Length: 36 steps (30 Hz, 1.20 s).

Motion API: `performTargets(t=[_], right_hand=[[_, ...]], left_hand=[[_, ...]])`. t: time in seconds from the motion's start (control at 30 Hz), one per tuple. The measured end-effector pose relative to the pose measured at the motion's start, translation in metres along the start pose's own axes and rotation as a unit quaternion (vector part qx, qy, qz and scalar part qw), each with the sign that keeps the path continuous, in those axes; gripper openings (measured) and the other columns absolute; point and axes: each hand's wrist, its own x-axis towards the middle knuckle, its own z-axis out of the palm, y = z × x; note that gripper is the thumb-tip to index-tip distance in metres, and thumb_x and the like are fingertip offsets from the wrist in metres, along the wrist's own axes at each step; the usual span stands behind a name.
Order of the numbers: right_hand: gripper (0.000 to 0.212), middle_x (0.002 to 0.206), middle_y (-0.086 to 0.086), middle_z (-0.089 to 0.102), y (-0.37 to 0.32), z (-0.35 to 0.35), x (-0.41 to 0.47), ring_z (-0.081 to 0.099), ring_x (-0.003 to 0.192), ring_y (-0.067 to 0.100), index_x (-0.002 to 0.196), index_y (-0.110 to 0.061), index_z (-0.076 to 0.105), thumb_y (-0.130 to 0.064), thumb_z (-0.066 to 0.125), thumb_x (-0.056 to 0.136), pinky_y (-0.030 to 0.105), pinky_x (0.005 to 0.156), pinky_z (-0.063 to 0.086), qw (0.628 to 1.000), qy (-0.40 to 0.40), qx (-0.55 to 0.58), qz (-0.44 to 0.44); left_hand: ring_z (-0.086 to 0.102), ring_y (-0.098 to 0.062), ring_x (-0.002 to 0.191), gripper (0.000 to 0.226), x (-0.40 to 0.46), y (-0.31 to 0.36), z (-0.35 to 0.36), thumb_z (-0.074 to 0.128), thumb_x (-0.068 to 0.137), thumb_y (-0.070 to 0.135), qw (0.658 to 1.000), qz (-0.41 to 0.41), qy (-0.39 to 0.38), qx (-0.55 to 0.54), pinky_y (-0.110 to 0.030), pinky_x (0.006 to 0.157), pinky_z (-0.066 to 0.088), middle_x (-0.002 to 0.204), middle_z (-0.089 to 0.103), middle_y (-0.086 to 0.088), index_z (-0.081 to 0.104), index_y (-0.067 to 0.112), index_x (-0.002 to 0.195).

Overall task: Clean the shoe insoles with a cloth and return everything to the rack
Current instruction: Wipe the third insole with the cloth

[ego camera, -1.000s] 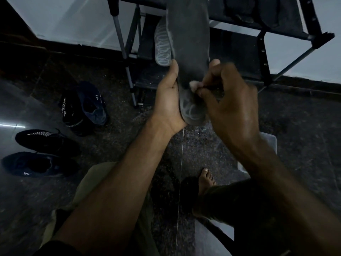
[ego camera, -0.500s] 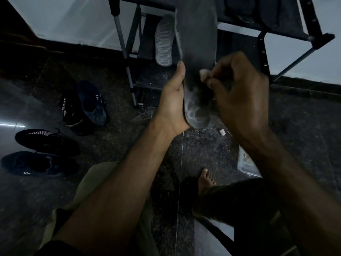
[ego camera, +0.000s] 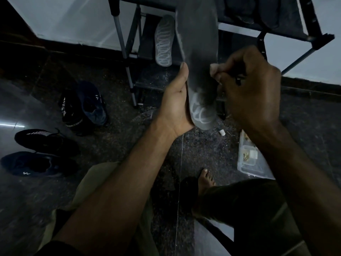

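The insole (ego camera: 198, 58), judged light and bendy, is being gripped near its heel by the left hand (ego camera: 175, 106); a small cloth (ego camera: 215, 68) is being pinched by the right hand (ego camera: 252, 89).

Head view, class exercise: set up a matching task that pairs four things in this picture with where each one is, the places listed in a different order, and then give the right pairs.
Things:
1. Long dark grey insole
2. Small pale wad of cloth
3. Second insole with white ring pattern
4. Clear plastic box

Places:
A. Leaning upright in the metal shoe rack
B. On the dark floor, under the right forearm
C. Held upright in the left hand
D. Pinched in the right hand at the held insole's right edge

Pairs: 1-C, 2-D, 3-A, 4-B
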Motion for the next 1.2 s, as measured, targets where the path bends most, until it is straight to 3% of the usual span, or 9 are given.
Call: performTargets(t=[0.17, 0.3, 0.5, 0.63, 0.77, 0.83, 0.93, 1.07, 1.2], right_hand=[[0.008, 0.086, 0.005, 0.068, -0.005, 0.011, -0.016, 0.068, 0.081, 0.02, 0.091, -0.006, 0.057, -0.006, 0.065, 0.089, 0.044, 0.066, 0.056, 1.0, -0.031, -0.002, -0.003], [0.01, 0.084, 0.004, 0.068, -0.012, 0.016, -0.037, 0.068, 0.082, 0.024, 0.087, -0.01, 0.057, -0.007, 0.067, 0.087, 0.049, 0.069, 0.055, 0.998, -0.067, 0.01, -0.007], [0.012, 0.077, 0.001, 0.062, -0.019, 0.015, -0.013, 0.063, 0.072, 0.016, 0.086, -0.005, 0.057, -0.007, 0.068, 0.087, 0.039, 0.063, 0.052, 0.999, -0.003, 0.038, 0.007], [0.012, 0.079, 0.005, 0.067, -0.025, 0.021, -0.036, 0.066, 0.077, 0.021, 0.083, -0.006, 0.055, -0.004, 0.066, 0.089, 0.042, 0.066, 0.053, 0.996, -0.069, 0.051, -0.01], [0.013, 0.078, 0.008, 0.067, -0.023, 0.019, -0.039, 0.066, 0.077, 0.025, 0.081, -0.006, 0.056, -0.001, 0.065, 0.089, 0.046, 0.065, 0.053, 0.994, -0.092, 0.05, -0.022], [0.013, 0.076, 0.006, 0.065, -0.022, 0.019, -0.025, 0.064, 0.073, 0.022, 0.081, -0.006, 0.056, -0.001, 0.066, 0.088, 0.043, 0.062, 0.052, 0.997, -0.06, 0.038, -0.014], [0.014, 0.074, 0.002, 0.062, -0.022, 0.023, -0.008, 0.062, 0.069, 0.016, 0.082, -0.007, 0.055, -0.001, 0.065, 0.088, 0.04, 0.059, 0.051, 0.999, -0.014, 0.039, -0.012], [0.015, 0.075, 0.006, 0.065, -0.027, 0.026, -0.027, 0.065, 0.072, 0.021, 0.08, -0.006, 0.053, -0.001, 0.065, 0.088, 0.041, 0.061, 0.052, 0.997, -0.052, 0.05, -0.005], [0.017, 0.08, 0.006, 0.068, -0.029, 0.02, -0.043, 0.068, 0.079, 0.021, 0.081, -0.008, 0.053, -0.006, 0.067, 0.089, 0.043, 0.064, 0.054, 0.993, -0.091, 0.077, -0.002]], left_hand=[[0.068, -0.019, 0.08, 0.059, 0.0, 0.004, -0.005, 0.017, 0.103, 0.052, 1.0, -0.001, -0.005, -0.016, -0.035, 0.068, 0.059, 0.082, 0.07, -0.007, 0.051, 0.005, 0.117], [0.042, -0.025, 0.136, 0.066, 0.0, 0.003, -0.007, 0.02, 0.103, 0.052, 0.999, -0.004, 0.03, -0.027, -0.036, 0.108, 0.041, 0.122, 0.058, -0.016, 0.05, -0.002, 0.127], [0.065, -0.024, 0.096, 0.061, 0.0, 0.001, -0.001, 0.023, 0.103, 0.049, 0.999, -0.001, 0.036, 0.006, -0.036, 0.095, 0.049, 0.096, 0.069, -0.011, 0.063, 0.004, 0.111], [0.041, -0.029, 0.138, 0.068, 0.001, 0.004, -0.007, 0.021, 0.103, 0.05, 0.999, 0.01, 0.046, -0.008, -0.036, 0.111, 0.037, 0.128, 0.052, -0.017, 0.036, -0.003, 0.144], [0.032, -0.03, 0.143, 0.071, 0.0, 0.003, -0.007, 0.018, 0.103, 0.051, 0.999, 0.013, 0.047, 0.002, -0.038, 0.114, 0.034, 0.133, 0.047, -0.018, 0.028, -0.004, 0.147], [0.04, -0.03, 0.139, 0.07, -0.002, 0.002, -0.002, 0.019, 0.103, 0.052, 0.998, 0.004, 0.051, 0.023, -0.039, 0.113, 0.037, 0.129, 0.051, -0.018, 0.044, -0.004, 0.138], [0.071, -0.022, 0.084, 0.069, 0.0, 0.002, -0.004, 0.023, 0.104, 0.045, 0.995, 0.018, 0.087, 0.044, -0.028, 0.077, 0.058, 0.08, 0.068, -0.01, 0.069, 0.006, 0.073], [0.041, -0.028, 0.136, 0.07, 0.0, 0.006, -0.011, 0.026, 0.103, 0.052, 0.999, 0.005, 0.053, 0.0, -0.038, 0.11, 0.04, 0.131, 0.046, -0.015, 0.047, -0.006, 0.136], [0.034, -0.029, 0.142, 0.07, 0.0, 0.004, -0.01, 0.016, 0.104, 0.05, 0.999, 0.015, 0.039, -0.001, -0.036, 0.114, 0.033, 0.132, 0.047, -0.019, 0.032, -0.006, 0.145]])
